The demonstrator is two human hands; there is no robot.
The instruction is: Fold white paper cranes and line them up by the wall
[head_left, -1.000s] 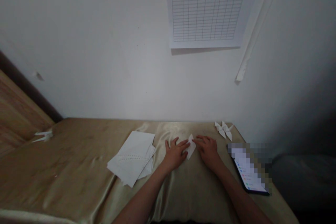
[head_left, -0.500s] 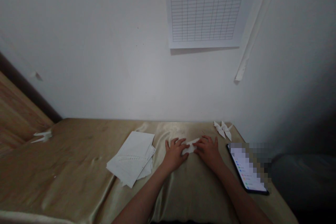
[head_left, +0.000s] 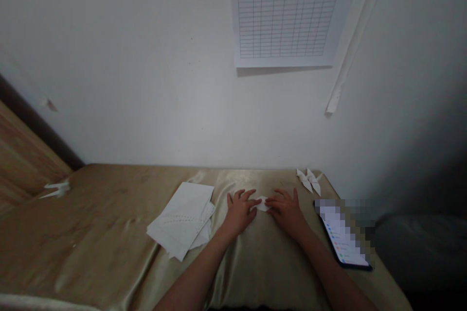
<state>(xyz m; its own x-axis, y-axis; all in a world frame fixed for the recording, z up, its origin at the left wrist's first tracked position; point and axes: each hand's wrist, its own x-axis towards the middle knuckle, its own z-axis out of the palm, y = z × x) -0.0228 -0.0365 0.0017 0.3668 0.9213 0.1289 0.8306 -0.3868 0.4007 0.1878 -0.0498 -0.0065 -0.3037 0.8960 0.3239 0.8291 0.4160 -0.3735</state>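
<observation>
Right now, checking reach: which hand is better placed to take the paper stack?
Left, probably: the left hand sits just beside the paper stack, while the right hand lies farther off, past the folded paper.

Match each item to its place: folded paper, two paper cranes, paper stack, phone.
Items:
1. Folded paper
2. Two paper cranes
3. Paper stack
4. Phone

Places:
A. Right of the right hand, screen lit
B. Left of the left hand
C. Back right of the satin cloth
D. Between the hands

Pairs: 1-D, 2-C, 3-B, 4-A.
</observation>
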